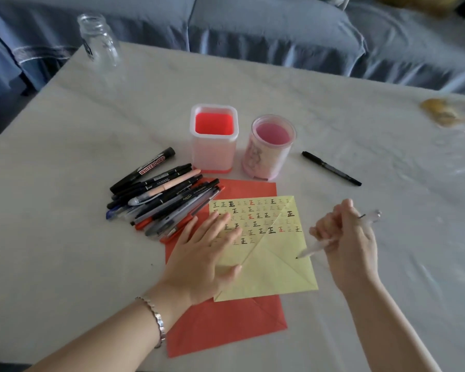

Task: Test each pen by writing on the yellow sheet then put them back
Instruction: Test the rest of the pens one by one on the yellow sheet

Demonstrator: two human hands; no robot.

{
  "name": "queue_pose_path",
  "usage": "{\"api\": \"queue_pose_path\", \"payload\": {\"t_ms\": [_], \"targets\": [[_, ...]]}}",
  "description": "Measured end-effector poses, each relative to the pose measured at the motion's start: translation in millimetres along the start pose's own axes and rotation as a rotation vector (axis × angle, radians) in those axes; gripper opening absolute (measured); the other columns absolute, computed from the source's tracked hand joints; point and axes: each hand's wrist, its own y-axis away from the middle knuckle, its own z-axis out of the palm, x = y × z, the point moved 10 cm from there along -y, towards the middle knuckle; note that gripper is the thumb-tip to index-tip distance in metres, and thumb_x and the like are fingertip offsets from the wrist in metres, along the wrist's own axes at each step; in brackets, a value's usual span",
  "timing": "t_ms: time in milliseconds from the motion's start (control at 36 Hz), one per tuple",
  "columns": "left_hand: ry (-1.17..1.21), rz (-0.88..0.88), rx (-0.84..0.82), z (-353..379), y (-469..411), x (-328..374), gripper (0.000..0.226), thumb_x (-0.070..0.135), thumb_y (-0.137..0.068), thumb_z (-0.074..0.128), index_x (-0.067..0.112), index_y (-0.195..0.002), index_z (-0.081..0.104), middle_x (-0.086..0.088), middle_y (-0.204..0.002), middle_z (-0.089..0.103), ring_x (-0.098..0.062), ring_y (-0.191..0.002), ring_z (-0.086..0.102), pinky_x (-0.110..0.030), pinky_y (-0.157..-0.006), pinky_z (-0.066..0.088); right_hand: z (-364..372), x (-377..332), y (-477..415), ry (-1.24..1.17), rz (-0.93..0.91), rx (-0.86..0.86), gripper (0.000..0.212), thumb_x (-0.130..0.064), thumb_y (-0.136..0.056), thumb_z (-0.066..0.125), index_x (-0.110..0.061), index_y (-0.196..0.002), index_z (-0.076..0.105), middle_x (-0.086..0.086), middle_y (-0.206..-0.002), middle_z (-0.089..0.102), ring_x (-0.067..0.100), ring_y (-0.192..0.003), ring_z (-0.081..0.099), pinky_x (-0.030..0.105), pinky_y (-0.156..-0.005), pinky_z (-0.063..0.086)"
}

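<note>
On my feed the left hand (207, 253) lies flat on the left part of the yellow sheet (274, 269), fingers straight and spread, gripping nothing; it is a little blurred. The right hand (344, 237) has its fingers curled round a clear pen (316, 247), which slants down to the left with its dark tip just at the sheet's right side; I cannot tell whether the tip touches the paper. The sheet carries rows of small written marks in black, red and fainter ink across its upper half, and fold creases run across its lower half. It lies on top of a red sheet (226, 326), which shows above and below it. To the left, a pile of pens (161, 202) rests on the white table (65, 237), its near end overlapping the red sheet's edge, with a black whiteboard marker (145, 169) at the far side of the pile. Behind the sheets stand a square pink holder (214, 140) and a round pink holder (269, 149), side by side and upright, and I see no pens in either. A single black pen (330, 169) lies by itself to the right of the round holder. I see a bracelet (156, 320) on the left wrist, a clear glass jar (100, 40) at the far left corner, and a blue sofa (253, 28) beyond the table.
</note>
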Motion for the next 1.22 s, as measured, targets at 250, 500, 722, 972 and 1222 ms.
{"api": "queue_pose_path", "payload": {"t_ms": [250,500,722,972,1222], "targets": [[-0.055,0.000,-0.018,3,-1,-1,0.063,0.060,-0.083,0.036,0.033,-0.140,0.032,0.000,-0.150,0.029,-0.017,-0.139,0.020,-0.042,-0.108,0.012,22,24,9,-0.114,0.356,-0.209,0.062,-0.066,-0.080,0.029,-0.021,-0.038,0.020,-0.007,-0.036,0.013,0.007,-0.035,0.010,0.020,-0.042,0.003],[-0.011,0.028,-0.040,1,-4,2,0.061,0.057,-0.081,0.039,0.032,-0.137,0.037,-0.001,-0.148,0.035,-0.016,-0.138,0.023,-0.042,-0.107,0.012,24,32,11,-0.077,0.407,-0.168,0.051,-0.053,-0.092,0.030,-0.017,-0.057,0.038,-0.007,-0.040,0.017,0.008,-0.036,0.013,0.017,-0.039,0.010],[0.395,0.043,0.032,-40,-17,42,0.067,0.065,-0.086,0.022,0.023,-0.133,0.046,0.013,-0.128,0.052,0.012,-0.115,0.035,-0.012,-0.101,0.018,27,17,1,-0.371,0.197,-0.049,0.034,-0.035,-0.099,0.033,-0.011,-0.079,0.047,-0.001,-0.059,0.043,0.014,-0.060,0.046,0.026,-0.069,0.043],[0.597,-0.119,-0.102,-39,-36,57,0.025,0.038,-0.100,0.029,0.031,-0.079,0.042,0.003,-0.071,0.055,-0.019,-0.067,0.057,-0.042,-0.066,0.047,55,-9,-12,-0.064,0.027,-0.239,0.041,-0.037,-0.098,0.027,-0.009,-0.097,0.056,0.008,-0.095,0.068,0.012,-0.099,0.064,0.025,-0.092,0.048],[0.390,-0.316,0.114,-63,-24,-9,0.026,0.035,-0.098,0.035,0.022,-0.082,0.052,0.002,-0.066,0.059,-0.009,-0.050,0.048,-0.029,-0.048,0.037,-1,-19,-125,1.238,-0.181,0.001,0.053,-0.001,-0.090,0.036,-0.008,-0.142,0.030,0.009,-0.149,0.031,0.026,-0.138,0.022,0.036,-0.111,0.019]]}}
